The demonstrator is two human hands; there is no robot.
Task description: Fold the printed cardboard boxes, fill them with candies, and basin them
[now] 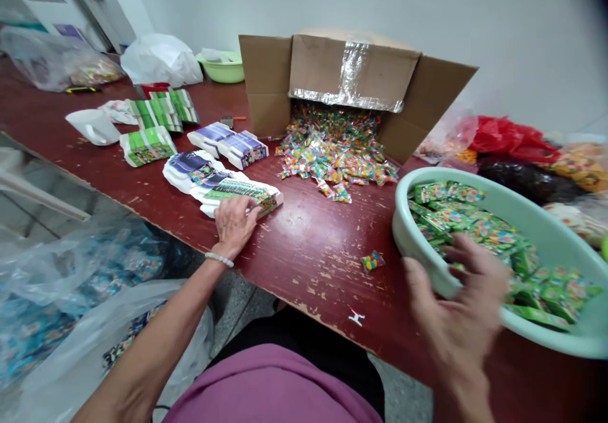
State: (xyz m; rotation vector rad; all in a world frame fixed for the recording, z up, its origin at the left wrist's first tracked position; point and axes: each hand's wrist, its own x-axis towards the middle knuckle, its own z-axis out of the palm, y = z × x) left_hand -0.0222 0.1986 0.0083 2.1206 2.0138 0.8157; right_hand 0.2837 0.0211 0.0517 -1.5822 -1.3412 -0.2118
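My left hand [234, 225] rests at the near end of a fanned stack of flattened green candy cartons [240, 189], fingers curled around the edge of the top one. Purple flattened cartons [187, 163] lie at the stack's far end. My right hand [458, 309], smeared by motion, is over the near rim of a pale green tub [403, 220], fingers apart and nothing seen in them. Inside the tub are many filled green candy boxes [494, 230]. A single clear packet of coloured candies [372, 261] lies on the table between my hands.
An open cardboard box [268, 87] on its side spills candy packets [327, 151] onto the red table [304, 239]. Bundled green cartons [148, 146], purple bundles [244, 149] and a white mug [93, 126] stand left. A white scrap [356, 317] lies near the edge. Plastic bags [71, 296] sit below.
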